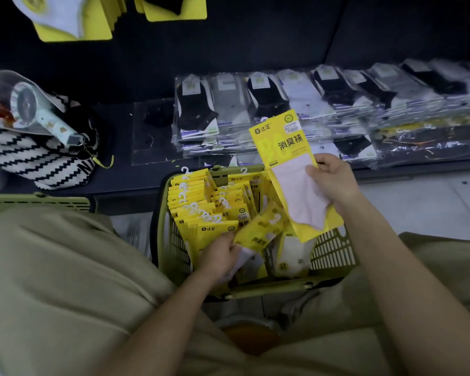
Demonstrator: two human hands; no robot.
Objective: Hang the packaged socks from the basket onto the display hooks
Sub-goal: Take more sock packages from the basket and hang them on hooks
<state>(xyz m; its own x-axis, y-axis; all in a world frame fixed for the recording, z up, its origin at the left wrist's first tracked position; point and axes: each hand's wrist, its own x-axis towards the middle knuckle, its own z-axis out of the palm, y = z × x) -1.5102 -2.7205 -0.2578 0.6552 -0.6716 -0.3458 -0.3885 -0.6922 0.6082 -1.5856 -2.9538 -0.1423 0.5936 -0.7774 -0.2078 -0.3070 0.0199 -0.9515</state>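
A green plastic basket (334, 253) stands on the floor between my knees, packed with several yellow sock packages (193, 202) with white hooks. My right hand (334, 180) grips one yellow package of white socks (285, 147), held upright above the basket's right side. Inside the basket, my left hand (220, 256) grips another yellow sock package (261, 229), which is blurred and tilted. Yellow packages (73, 20) hang on the dark display wall at the top left; the hooks themselves are hidden.
A low dark shelf carries rows of clear-wrapped black, grey and white socks (304, 104). A black-and-white zigzag bag (36, 161) with a small hand-held fan (38, 109) lies at the left. A second green basket (38, 202) shows by my left knee.
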